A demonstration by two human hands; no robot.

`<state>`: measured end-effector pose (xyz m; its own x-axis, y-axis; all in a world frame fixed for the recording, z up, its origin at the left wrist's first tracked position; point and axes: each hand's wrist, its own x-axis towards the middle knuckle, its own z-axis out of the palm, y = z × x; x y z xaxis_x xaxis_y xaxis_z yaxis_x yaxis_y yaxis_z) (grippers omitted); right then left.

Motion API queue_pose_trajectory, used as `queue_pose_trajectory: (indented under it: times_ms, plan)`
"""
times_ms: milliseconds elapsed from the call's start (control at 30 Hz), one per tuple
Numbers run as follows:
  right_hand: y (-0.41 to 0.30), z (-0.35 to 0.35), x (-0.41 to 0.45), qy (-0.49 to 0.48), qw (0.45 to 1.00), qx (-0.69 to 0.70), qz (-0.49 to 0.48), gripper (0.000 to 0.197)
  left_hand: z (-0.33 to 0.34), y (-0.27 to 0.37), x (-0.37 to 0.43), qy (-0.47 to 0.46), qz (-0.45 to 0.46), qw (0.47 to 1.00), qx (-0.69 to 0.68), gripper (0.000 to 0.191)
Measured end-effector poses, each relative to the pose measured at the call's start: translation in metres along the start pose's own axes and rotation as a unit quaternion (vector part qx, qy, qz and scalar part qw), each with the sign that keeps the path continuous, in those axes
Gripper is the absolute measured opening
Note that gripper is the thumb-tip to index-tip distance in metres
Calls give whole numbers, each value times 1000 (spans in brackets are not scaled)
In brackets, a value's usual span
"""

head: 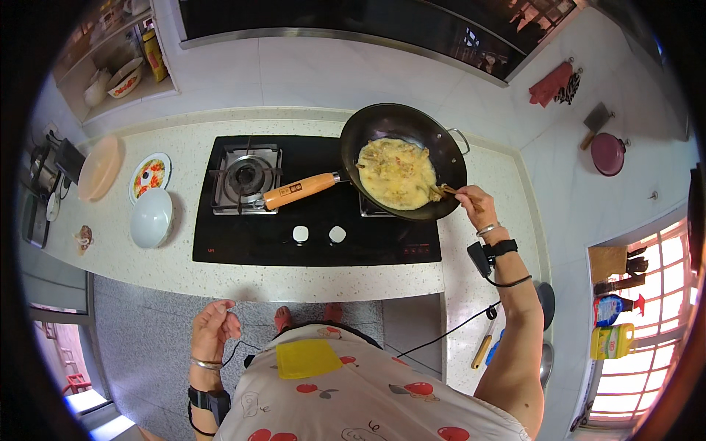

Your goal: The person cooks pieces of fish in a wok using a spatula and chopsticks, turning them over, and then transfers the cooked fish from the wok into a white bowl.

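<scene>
My right hand (475,205) is closed on a pair of chopsticks (449,189), their tips at the lower right edge of a yellow egg mixture (396,173). Bits of other food show in the egg, which lies spread in a dark wok (386,118) over the right burner. The wok's wooden handle (300,190) points left towards the uncovered left burner (245,174), with no hand on it. My left hand (216,326) hangs in front of the counter's edge, fingers loosely curled and nothing seen in it.
On the counter's left stand a white bowl (151,218), a patterned plate (150,173) and a pinkish oval basin (100,168). Two white knobs (300,235) sit at the hob's front. To the right lies a wooden-handled utensil (482,350) near a black cable (441,333).
</scene>
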<state>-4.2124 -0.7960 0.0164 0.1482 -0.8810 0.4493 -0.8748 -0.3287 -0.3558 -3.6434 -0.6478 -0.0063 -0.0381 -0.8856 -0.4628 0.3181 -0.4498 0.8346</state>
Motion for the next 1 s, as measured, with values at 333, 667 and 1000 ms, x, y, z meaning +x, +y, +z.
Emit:
queue_pose_trajectory:
  times_ms: [333,667,1000]
  plan:
    - [-3,0,-2,56,986,65,141,16,0,-1,5,-5,3,1000,5,27]
    - [-10,-6,5,-7,999,-43,-24,15,-1,4,4,-15,3,1000,1,26]
    - [-11,-13,5,25,999,4,36,15,1,3,4,-4,7,1000,12,28]
